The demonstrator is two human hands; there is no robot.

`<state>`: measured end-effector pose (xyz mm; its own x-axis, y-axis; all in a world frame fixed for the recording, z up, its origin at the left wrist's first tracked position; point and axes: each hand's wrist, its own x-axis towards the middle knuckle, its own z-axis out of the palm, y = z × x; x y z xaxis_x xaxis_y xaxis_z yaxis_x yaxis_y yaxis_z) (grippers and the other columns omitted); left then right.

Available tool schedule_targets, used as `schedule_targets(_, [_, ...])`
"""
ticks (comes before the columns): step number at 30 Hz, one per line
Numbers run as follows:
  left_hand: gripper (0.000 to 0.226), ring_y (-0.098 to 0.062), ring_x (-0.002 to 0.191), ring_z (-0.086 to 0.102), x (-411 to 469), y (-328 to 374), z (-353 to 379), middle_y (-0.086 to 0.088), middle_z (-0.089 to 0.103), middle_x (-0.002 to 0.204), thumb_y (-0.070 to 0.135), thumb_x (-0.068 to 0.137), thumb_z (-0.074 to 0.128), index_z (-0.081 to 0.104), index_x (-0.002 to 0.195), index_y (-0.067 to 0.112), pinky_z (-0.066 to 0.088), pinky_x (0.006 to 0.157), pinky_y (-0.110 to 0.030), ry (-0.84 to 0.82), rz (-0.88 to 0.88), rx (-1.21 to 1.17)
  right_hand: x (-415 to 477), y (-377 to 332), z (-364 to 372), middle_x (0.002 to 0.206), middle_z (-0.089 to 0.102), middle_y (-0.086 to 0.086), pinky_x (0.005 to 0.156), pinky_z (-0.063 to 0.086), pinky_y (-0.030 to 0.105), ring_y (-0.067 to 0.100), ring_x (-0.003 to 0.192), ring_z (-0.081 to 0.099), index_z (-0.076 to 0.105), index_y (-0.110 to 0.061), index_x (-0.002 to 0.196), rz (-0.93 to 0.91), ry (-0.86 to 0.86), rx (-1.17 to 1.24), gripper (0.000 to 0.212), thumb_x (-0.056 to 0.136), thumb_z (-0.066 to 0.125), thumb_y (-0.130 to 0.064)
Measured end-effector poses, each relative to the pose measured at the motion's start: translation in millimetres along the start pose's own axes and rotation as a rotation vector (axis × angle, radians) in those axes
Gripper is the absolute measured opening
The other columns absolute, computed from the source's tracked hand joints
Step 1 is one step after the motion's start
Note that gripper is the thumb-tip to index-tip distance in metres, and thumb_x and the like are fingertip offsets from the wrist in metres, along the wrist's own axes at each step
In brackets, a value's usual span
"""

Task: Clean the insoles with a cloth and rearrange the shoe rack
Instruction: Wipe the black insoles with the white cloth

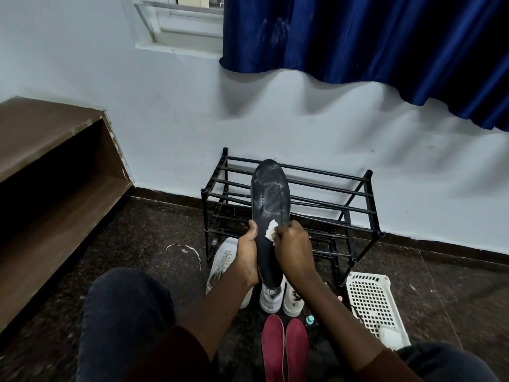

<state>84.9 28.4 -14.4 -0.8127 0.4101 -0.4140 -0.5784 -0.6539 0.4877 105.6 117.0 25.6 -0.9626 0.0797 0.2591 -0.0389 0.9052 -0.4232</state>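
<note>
My left hand (248,255) grips the lower part of a black insole (269,197) and holds it upright in front of the black shoe rack (369,186). The insole's upper face shows pale wet smears. A small white cloth (270,230) is pinched in my right hand (293,250) and pressed against the middle of the insole. Two red insoles (285,351) lie side by side on the floor between my knees. White shoes (224,267) stand on the floor below my hands, in front of the rack.
A white perforated plastic basket (371,301) sits on the floor to the right of the rack. A brown wooden shelf unit (55,166) runs along the left. A blue curtain (385,45) hangs above. A small bottle (310,319) stands near the shoes.
</note>
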Motion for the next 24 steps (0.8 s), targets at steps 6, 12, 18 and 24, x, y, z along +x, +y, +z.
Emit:
schedule_targets(6, [0.060,-0.030,0.086,0.064,4,8,-5,-0.016,0.069,0.101,0.056,0.095,0.033,0.063,0.111,0.007,0.052,0.076,-0.036,0.075,0.045,0.016,-30,6,-11,0.082,0.070,0.015,0.059,0.047,0.022,0.017,0.069,0.066,0.073,0.000,0.081,-0.014,-0.358,0.125,0.015,0.078,0.059,0.001])
schedule_targets(12, [0.063,-0.030,0.088,0.065,2,8,-8,-0.016,0.068,0.105,0.057,0.093,0.035,0.063,0.117,0.006,0.050,0.082,-0.039,0.075,0.017,0.022,-13,30,-31,0.082,0.069,0.007,0.061,0.054,0.028,0.011,0.068,0.062,0.072,-0.016,0.093,0.395,-0.162,0.785,0.024,0.086,0.058,0.003])
schedule_targets(18, [0.055,-0.030,0.086,0.065,-3,9,-2,-0.017,0.068,0.100,0.051,0.093,0.041,0.068,0.107,0.005,0.050,0.081,-0.038,0.012,0.068,0.045,-1,21,-37,0.092,0.068,0.011,0.066,0.055,0.020,0.017,0.084,0.063,0.064,0.004,0.100,0.575,-0.253,1.351,0.030,0.093,0.036,0.010])
schedule_targets(24, [0.057,-0.026,0.077,0.062,-3,12,-2,-0.015,0.064,0.091,0.054,0.090,0.042,0.063,0.106,0.003,0.052,0.071,-0.032,-0.037,0.141,0.037,0,25,-37,0.077,0.055,0.015,0.066,0.054,0.021,0.018,0.074,0.057,0.057,0.005,0.077,0.586,-0.269,1.450,0.013,0.086,0.048,0.010])
